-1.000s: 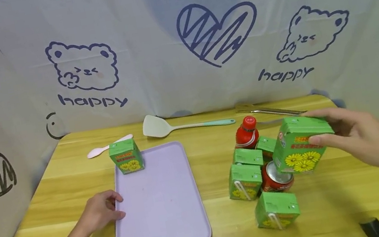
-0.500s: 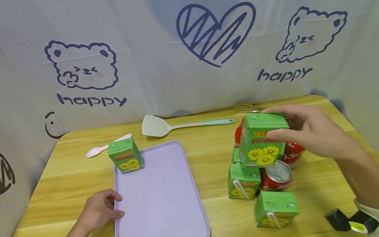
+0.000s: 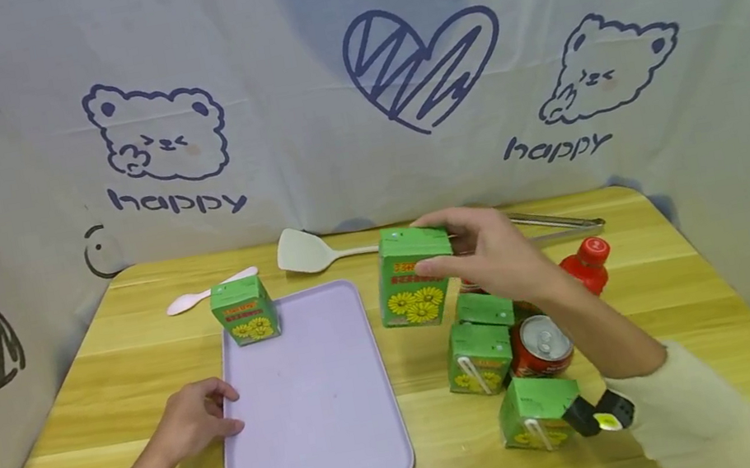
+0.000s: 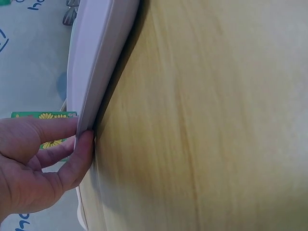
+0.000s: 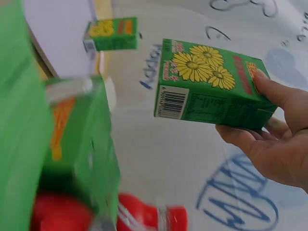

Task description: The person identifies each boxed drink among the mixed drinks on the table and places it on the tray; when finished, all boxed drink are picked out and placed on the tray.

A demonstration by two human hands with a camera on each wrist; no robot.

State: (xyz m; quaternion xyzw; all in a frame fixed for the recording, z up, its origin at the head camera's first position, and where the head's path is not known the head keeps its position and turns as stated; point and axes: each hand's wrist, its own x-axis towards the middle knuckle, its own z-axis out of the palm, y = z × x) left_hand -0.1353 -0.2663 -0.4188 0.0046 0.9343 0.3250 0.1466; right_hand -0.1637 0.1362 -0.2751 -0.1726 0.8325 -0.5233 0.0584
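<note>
My right hand [image 3: 494, 250] holds a green drink carton [image 3: 414, 285] by its upper end, thumb on the front, fingers behind. Yellow flowers and red lettering mark the carton, which hangs upright above the table, right of the tray. In the right wrist view, its barcode and flower side [image 5: 197, 65] show. At the lilac tray [image 3: 313, 420], my left hand [image 3: 193, 421] grips the left rim; the left wrist view shows thumb and fingertip [image 4: 85, 139] at that edge. A second green carton [image 3: 246, 315] stands on the tray's far left corner.
More green cartons [image 3: 480, 358] cluster right of the tray with a red can [image 3: 541, 343] and a red-capped bottle [image 3: 588, 267]. One carton [image 3: 530, 411] stands nearer. Along the back lie a pink spoon [image 3: 187, 300], a spatula [image 3: 306, 250] and metal tongs [image 3: 561, 220].
My right hand has carried the carton leftward over the cluster, to between it and the tray. The red bottle at right has come into view. My left hand stays at the tray rim.
</note>
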